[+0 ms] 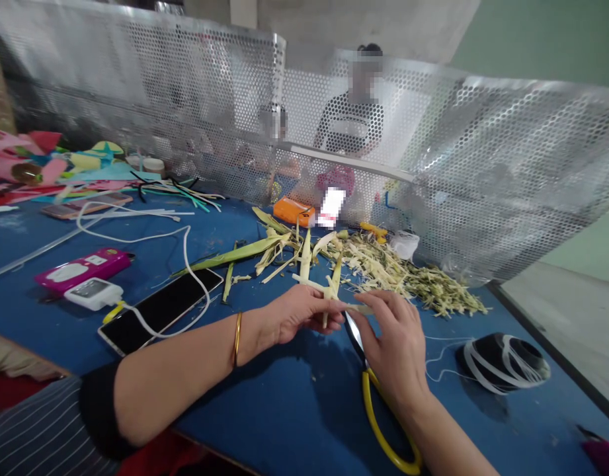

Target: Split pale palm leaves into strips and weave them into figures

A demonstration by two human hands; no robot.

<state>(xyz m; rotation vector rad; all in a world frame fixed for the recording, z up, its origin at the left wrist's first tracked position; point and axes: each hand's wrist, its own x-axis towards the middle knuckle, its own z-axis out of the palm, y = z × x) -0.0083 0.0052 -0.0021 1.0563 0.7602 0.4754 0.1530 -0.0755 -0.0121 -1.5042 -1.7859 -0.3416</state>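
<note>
In my left hand (pixel 304 312), fingers pinched together, is a small crossed piece of pale leaf strips (pixel 330 289) with ends sticking out upward, to the left and down. My right hand (pixel 396 347) pinches a strip end (pixel 356 309) that runs right from the piece. Scissors with yellow handles (pixel 371 403) lie below and partly behind my right hand, blades pointing up toward my left fingers. Just beyond the hands are long green and pale leaf strips (pixel 239 252) and a heap of shredded trimmings (pixel 383 268).
Right of my hands lies a black spool (pixel 500 360) wound with white string. On the left are a black phone (pixel 160 311), a purple power bank (pixel 83 270) and a white cable (pixel 188 248). Behind the blue table (pixel 284 396) stands a perforated metal screen (pixel 185 99), with people beyond it.
</note>
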